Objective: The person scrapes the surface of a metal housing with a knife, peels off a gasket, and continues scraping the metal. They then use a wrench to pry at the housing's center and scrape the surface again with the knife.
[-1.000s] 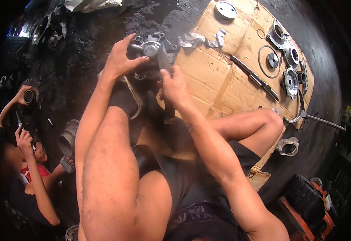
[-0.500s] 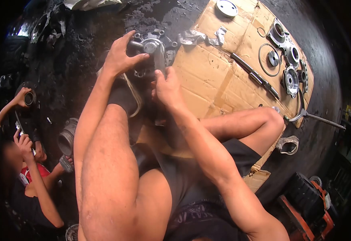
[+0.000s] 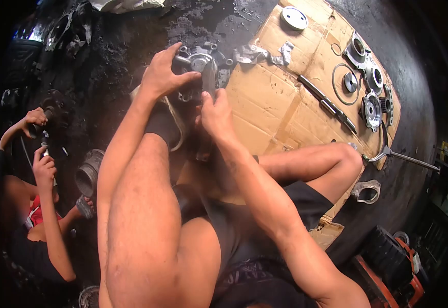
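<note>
A grey cast-metal housing (image 3: 202, 60) with a round hub and several bolt lugs lies on the dark floor beyond my feet. My left hand (image 3: 163, 77) grips its left side, thumb and forefinger spread around a pipe-like stub; the other fingers are hidden. In my right hand (image 3: 217, 113), the fingers are wrapped around a long flat metal tool (image 3: 210, 77), like a file or scraper. Its flat end lies over the housing near the hub, while the lower end shows below my fist.
Cardboard (image 3: 265, 97) at right carries a dark shaft (image 3: 329, 105), a round cover (image 3: 294, 18), a large ring (image 3: 335, 82) and metal housings (image 3: 372, 110). A ratchet-like handle (image 3: 414, 161) juts past its edge. At left, another person's hands (image 3: 43, 167) work beside a cylindrical metal part (image 3: 87, 174).
The view has shifted slightly, and my hands keep nearly the same hold on the housing and tool. At left, the other person's hands have moved, one now over the ring-shaped part.
</note>
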